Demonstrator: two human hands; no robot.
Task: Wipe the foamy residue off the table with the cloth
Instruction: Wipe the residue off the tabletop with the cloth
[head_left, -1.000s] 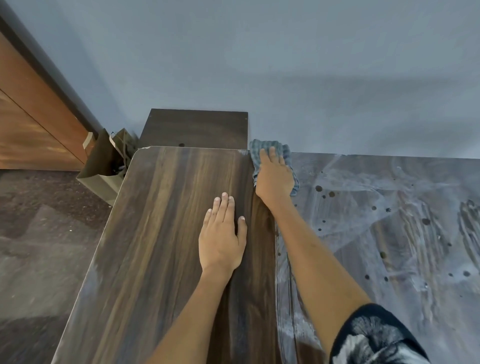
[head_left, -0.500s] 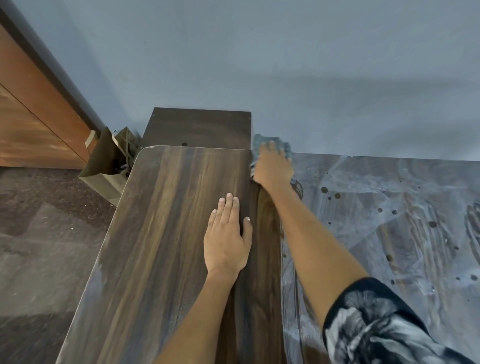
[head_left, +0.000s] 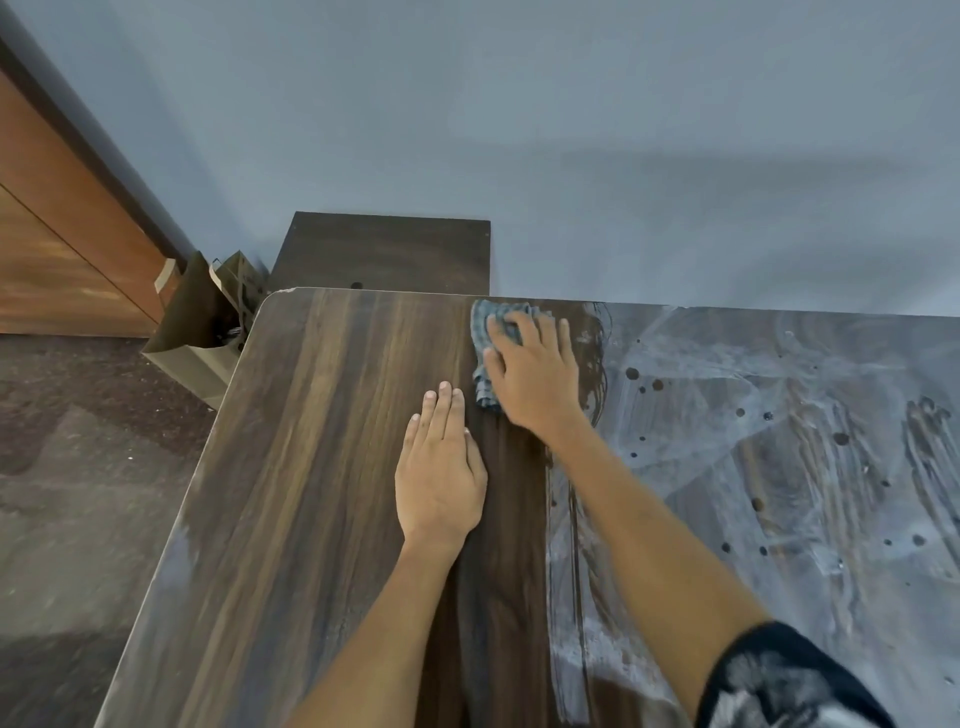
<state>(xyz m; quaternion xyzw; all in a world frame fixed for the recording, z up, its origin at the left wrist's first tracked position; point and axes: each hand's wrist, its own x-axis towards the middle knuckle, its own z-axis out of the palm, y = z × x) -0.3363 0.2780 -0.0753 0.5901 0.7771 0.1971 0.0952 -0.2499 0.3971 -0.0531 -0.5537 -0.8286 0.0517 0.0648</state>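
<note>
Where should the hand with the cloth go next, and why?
Probably toward the person's right, into the foam. The right hand presses the blue-grey checked cloth flat at the far edge of the dark wood-grain table, right where the clean part ends. The whitish foamy residue covers the table beside it. The left hand rests flat on clean wood.

Wall (head_left: 571, 130) hard vs table (head_left: 311, 467) far edge, left hand (head_left: 441, 478) flat beside cloth (head_left: 485, 332), bare wood further left
</note>
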